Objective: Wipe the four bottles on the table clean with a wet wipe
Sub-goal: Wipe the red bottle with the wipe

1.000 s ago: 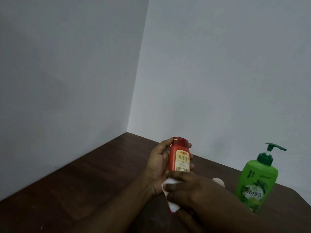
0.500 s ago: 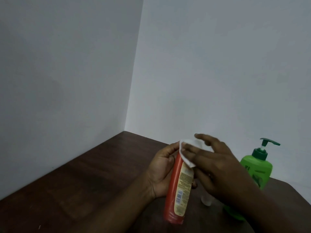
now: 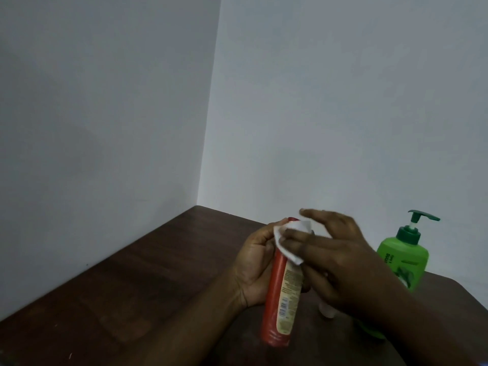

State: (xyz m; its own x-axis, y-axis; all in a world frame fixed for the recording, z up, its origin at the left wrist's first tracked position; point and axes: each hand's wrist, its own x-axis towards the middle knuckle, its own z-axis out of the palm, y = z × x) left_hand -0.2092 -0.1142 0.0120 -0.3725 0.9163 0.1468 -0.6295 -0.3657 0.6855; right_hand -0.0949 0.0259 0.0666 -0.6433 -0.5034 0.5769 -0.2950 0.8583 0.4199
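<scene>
Left hand (image 3: 252,270) was wrapped around the red bottle (image 3: 284,297), fingers curled behind it and thumb up near the cap. It held the bottle tilted in the lower centre of the frame, base dipping toward the camera. Right hand (image 3: 343,262) came across from the lower right, fingers laid fairly straight and pressing the wet wipe (image 3: 289,243) onto the bottle's cap end. The index finger was lifted clear and the thumb was hidden, so whether it also pinched the wipe could not be told.

By my reading, the step in hand was the wiping of the red bottle, at its top and shoulder. The next move called for drawing the wipe down the labelled side while the left hand turned the bottle, grip kept firm, since damp plastic may slip.

Just behind the right hand, a small pale bottle (image 3: 326,311) peeked out on the table (image 3: 137,283), mostly covered. Further right stood the green pump bottle (image 3: 405,256), upright, its lower part behind the right forearm, apart from both hands. No fourth bottle was in view. Beyond, the dark table ran to the corner where two plain walls (image 3: 105,114) met.

A second earlier the red bottle stood upright with the wipe low at its base; by this moment it was tipped and the wipe had climbed to the cap. Half a second earlier things looked almost the same.
</scene>
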